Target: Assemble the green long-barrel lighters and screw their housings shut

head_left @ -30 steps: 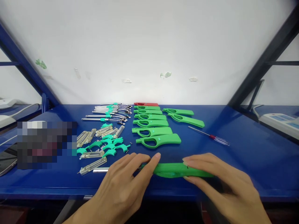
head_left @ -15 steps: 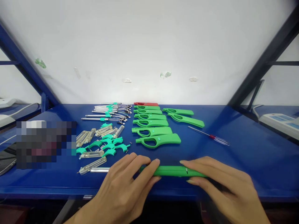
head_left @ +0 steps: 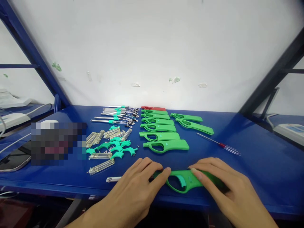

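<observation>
The green housing (head_left: 197,182) lay crosswise at the front of the blue table (head_left: 247,171), between the two hands; whether it rested on the surface could not be told. The left hand (head_left: 140,180) pinched the narrow front end between thumb and forefinger, with its other fingers bunched together, and a metal tube (head_left: 113,179) projected beyond it. The right hand (head_left: 228,183) gripped the handle portion, thumb on the near face and fingers over the far edge. A teal trigger (head_left: 182,180) showed inside the loop. As judged from this grip, handling called for even pressure at both ends, the tube held in line with the housing, and fingertips kept clear of the loop so that the trigger was not forced. The left fingers hid the joint between tube and housing, which hindered inspection there. Just beyond the hands lay the nearest green shell (head_left: 175,145) of a row; a wide outward swing could have struck it. To the left lay clear cartridges (head_left: 101,167), loose teal pieces (head_left: 116,148) and wired tubes (head_left: 104,121); to the right, a screwdriver (head_left: 228,147) lay well apart from the housing.
</observation>
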A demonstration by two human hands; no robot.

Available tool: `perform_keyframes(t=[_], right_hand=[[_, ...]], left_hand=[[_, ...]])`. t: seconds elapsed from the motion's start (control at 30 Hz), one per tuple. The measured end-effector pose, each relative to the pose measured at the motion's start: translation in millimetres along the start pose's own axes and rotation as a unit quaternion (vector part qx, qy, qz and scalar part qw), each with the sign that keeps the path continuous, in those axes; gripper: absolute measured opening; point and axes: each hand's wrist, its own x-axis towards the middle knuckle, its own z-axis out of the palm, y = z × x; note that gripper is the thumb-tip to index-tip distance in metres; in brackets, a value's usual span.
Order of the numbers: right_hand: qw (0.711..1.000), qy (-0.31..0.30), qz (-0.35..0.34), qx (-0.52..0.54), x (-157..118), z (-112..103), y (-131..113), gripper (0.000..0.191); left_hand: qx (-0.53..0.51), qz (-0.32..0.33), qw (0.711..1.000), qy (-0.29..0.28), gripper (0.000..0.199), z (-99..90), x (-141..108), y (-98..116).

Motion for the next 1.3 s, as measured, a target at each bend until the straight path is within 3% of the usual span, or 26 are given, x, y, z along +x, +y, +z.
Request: perform_keyframes(t=[0.1,0.2,0.33,0.43,0.53,0.67,0.73,0.93,1.13,1.3], right_hand=[[0.999,0.032,-0.005,-0.004,-2.1,3.1,1.7,0.019],[0.994,0.111,0.007,-0.019,-6.7,-1.0,8.5,0.018],[0.973,0.205,0.026,-0.102,-9.1,-22.0,38.7,0.021],[0.963,0.218,0.04,-0.153,-7.7,-40.5,62.9,0.025],[0.98,0.162,0.011,-0.112,-10.4,-47.9,67.4,0.02],[0.994,-0.018,-0.086,-0.067,-16.2,-38.6,49.5,0.035],[0.991,-0.067,-0.097,-0.069,-16.1,-33.4,41.4,0.04],[0.993,-0.077,-0.075,-0.055,-12.6,-34.0,35.1,0.027],[0.995,-0.076,-0.043,-0.044,-11.2,-31.7,36.1,0.026],[0.997,-0.042,-0.025,-0.06,-2.6,-19.7,28.0,0.029]], left_hand=[[-0.011,-0.013,1.0,0.017,0.064,-2.9,2.2,-1.2],[-0.055,-0.043,0.997,0.042,0.042,-12.0,0.6,-11.3],[-0.029,-0.111,0.987,0.109,0.029,-23.8,-7.6,-37.6],[0.038,-0.178,0.981,0.068,0.027,-26.3,-13.2,-53.3],[0.056,-0.209,0.976,0.021,0.023,-24.1,-14.8,-58.7],[0.073,-0.226,0.971,-0.004,0.022,-19.2,-14.5,-60.0],[0.068,-0.227,0.972,-0.005,0.023,-17.6,-14.9,-61.3],[0.049,-0.23,0.972,-0.022,0.023,-19.7,-11.9,-61.9],[0.058,-0.313,0.942,-0.11,0.024,-26.7,3.7,-54.1],[0.103,-0.324,0.926,-0.163,0.025,-25.8,10.0,-52.2]])
